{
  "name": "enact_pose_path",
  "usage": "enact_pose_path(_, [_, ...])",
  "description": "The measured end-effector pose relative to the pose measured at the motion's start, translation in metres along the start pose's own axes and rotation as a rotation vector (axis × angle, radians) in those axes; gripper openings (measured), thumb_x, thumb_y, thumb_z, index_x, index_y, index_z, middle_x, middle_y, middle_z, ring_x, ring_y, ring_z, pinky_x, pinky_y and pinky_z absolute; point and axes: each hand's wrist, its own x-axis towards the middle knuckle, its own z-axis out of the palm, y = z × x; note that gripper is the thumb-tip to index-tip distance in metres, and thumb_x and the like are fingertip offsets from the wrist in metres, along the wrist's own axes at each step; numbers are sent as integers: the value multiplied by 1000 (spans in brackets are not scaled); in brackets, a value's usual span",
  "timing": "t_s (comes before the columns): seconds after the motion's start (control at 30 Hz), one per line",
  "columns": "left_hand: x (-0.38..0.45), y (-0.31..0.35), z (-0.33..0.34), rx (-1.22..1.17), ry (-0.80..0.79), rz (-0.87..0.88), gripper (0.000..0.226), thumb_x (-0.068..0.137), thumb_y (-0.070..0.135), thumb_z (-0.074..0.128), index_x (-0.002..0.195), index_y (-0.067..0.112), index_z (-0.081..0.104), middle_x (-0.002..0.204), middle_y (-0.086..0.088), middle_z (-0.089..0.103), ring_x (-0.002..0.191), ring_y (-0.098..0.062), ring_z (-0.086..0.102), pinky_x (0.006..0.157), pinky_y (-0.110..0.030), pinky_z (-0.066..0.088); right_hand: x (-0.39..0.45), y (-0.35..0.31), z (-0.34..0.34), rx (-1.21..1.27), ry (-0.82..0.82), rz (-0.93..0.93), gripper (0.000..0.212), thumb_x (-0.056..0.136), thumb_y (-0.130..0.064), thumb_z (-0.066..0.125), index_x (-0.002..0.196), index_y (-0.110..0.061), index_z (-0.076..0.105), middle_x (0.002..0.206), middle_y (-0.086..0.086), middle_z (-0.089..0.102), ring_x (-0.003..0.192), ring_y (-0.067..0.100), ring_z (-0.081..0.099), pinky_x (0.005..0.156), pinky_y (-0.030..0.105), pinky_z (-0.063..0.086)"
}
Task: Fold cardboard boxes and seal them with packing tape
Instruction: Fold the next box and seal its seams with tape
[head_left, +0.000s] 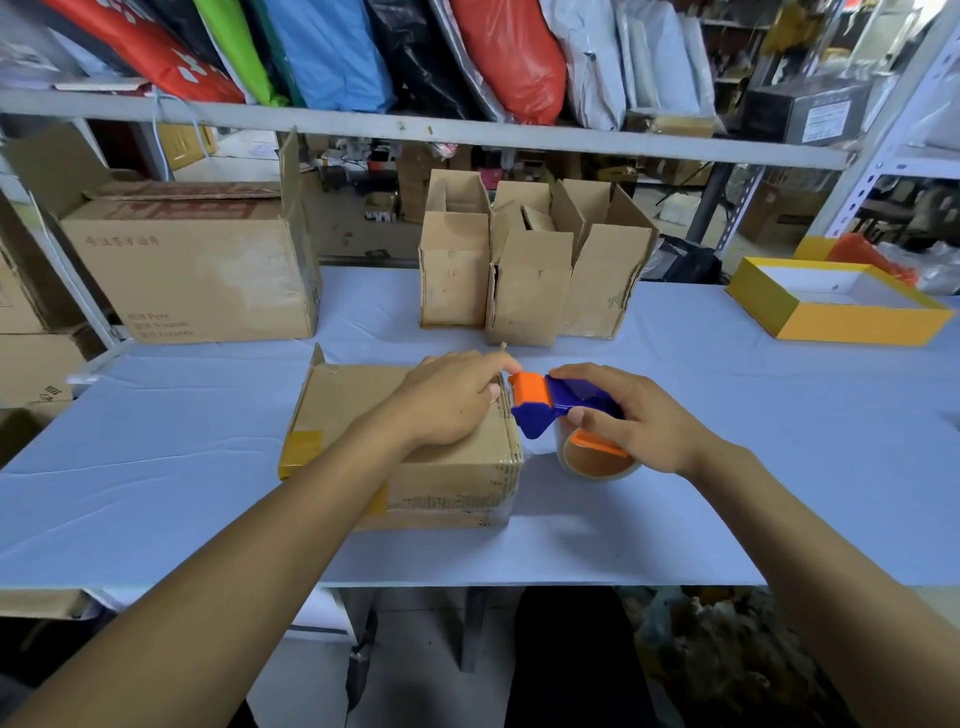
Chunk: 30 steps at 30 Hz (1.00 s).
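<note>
On the pale blue tabletop sits the cardboard box, left hand pressing flat on its top. Right hand grips the tape dispenser at the box's right edge. Behind the box stand three open cartons under a shelf of bright bags.

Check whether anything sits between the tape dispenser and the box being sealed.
Nothing visible does. The tape dispenser, gripped by the right hand, meets the right edge of the box, where the left hand presses the top.
</note>
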Motion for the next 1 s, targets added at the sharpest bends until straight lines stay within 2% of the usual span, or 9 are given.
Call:
enact_pose_path(0.1, [-2, 5, -3, 34, 1, -9, 41, 100, 21, 40, 140, 30, 48, 132, -3, 55, 123, -23, 47, 97, -35, 34, -1, 3, 7, -32, 62, -6, 46, 85, -58, 48, 128, -44, 53, 113, -8, 64, 103, 12, 58, 92, 39, 47])
enact_pose_path(0.23, [-5, 8, -4, 31, -25, -9, 47, 96, 38, 50, 142, 32, 45, 131, -3, 54, 122, -23, 46, 95, -35, 32, -4, 8, 11, -38, 106, -28, 46, 86, -63, 50, 129, -46, 52, 109, -6, 64, 100, 12, 59, 89, 41, 48])
enact_pose_path(0.33, [-5, 7, -3, 65, -34, 0, 58, 90, 55, 56, 142, 33, 43, 132, -1, 52, 122, -22, 46, 99, -37, 34, -4, 9, 11, -43, 117, -33, 49, 86, -67, 50, 130, -46, 52, 108, -4, 64, 99, 13, 59, 87, 40, 49])
enact_pose_path(0.43, [-5, 5, 0, 96, -39, 15, 76, 76, 75, 49, 141, 35, 42, 133, 2, 52, 122, -21, 47, 97, -38, 35, -4, 9, 12, -51, 118, -38, 49, 86, -69, 49, 130, -47, 51, 109, -4, 64, 99, 13, 59, 86, 38, 49])
enact_pose_path(0.5, [-5, 3, 2, 116, -48, 24, 82, 73, 81, 46, 141, 35, 41, 133, 2, 51, 122, -21, 46, 96, -37, 34, -4, 9, 12, -51, 124, -42, 48, 86, -67, 49, 130, -47, 52, 108, -3, 64, 98, 14, 59, 86, 37, 49])
enact_pose_path(0.7, [-5, 5, 2, 153, -72, 23, 90, 71, 85, 42, 145, 33, 37, 136, 1, 49, 123, -22, 46, 99, -38, 34, -5, 9, 12, -53, 130, -52, 47, 87, -65, 50, 130, -47, 52, 105, -2, 64, 96, 14, 59, 84, 35, 49])
enact_pose_path(0.83, [-5, 6, 1, 144, -61, 17, 82, 80, 79, 52, 146, 32, 37, 135, 1, 49, 124, -22, 45, 94, -36, 33, -4, 7, 11, -40, 138, -45, 45, 87, -62, 53, 129, -46, 55, 100, -2, 63, 92, 13, 58, 82, 32, 48])
enact_pose_path(1.0, [-6, 6, 0, 137, -58, 5, 80, 82, 77, 53, 147, 34, 36, 140, 1, 47, 129, -21, 42, 98, -37, 33, -8, 8, 10, 35, 162, -41, 48, 86, -52, 61, 132, -37, 60, 96, -1, 60, 86, 12, 57, 72, 15, 40])
